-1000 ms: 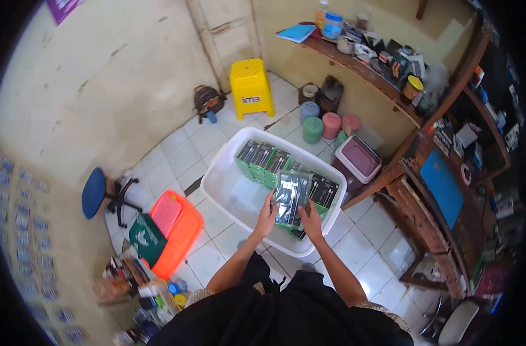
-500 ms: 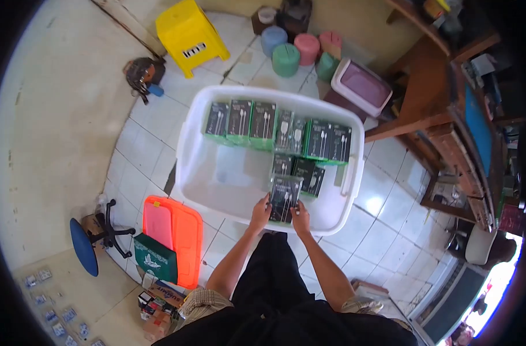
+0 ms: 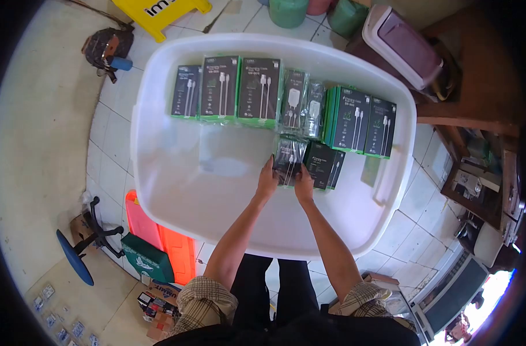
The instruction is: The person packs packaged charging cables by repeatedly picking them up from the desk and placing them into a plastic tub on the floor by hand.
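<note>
My left hand and my right hand grip a black charging cable box from its two sides, low inside a big white plastic tub. The box has green edges, a clear wrap and a picture of white cables. Just right of it, close to my right hand, stand more dark boxes. Along the tub's far side runs a row of similar boxes, among them a cable box at left, a charger box in the middle and a cable box at right.
A yellow plastic stool and a brown bag are at the far left. Green and pink containers stand beyond the tub. A wooden cabinet is at right. An orange lid and a green box lie at lower left.
My hands have carried the box from above the tub's near rim forward and down beside the other boxes. The view has come closer to the tub.
</note>
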